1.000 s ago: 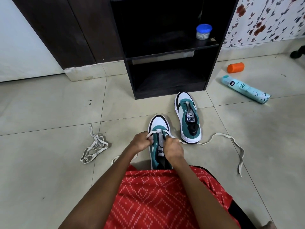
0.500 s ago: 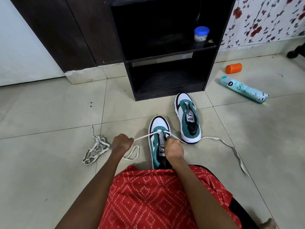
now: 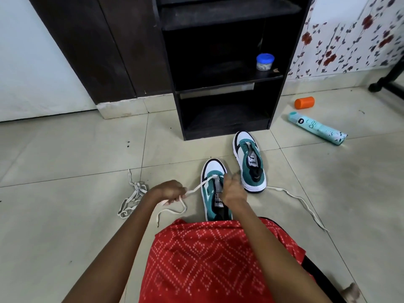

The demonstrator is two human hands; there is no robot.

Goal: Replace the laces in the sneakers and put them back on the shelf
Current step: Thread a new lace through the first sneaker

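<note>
Two white and teal sneakers stand on the tiled floor before a black shelf unit (image 3: 277, 88). The near sneaker (image 3: 213, 169) points away from me, its heel against my red-clad lap. A white lace (image 3: 196, 189) runs through its front eyelets. My left hand (image 3: 168, 192) grips the lace's left end, pulled out to the left. My right hand (image 3: 232, 191) sits on the sneaker's tongue and pinches the lace's right part, which trails away over the floor (image 3: 303, 202). The far sneaker (image 3: 250, 159) has no lace.
A loose bundle of another white lace (image 3: 133, 195) lies on the floor at left. A blue-lidded jar (image 3: 265, 61) stands on the middle shelf. An orange cap (image 3: 304, 102) and a teal spray can (image 3: 317, 129) lie at right. A dark furniture foot (image 3: 387, 84) is far right.
My left hand has pulled the lace out to the left, away from the sneaker. The right tail has drawn straighter across the floor. My right hand stays on the tongue.
</note>
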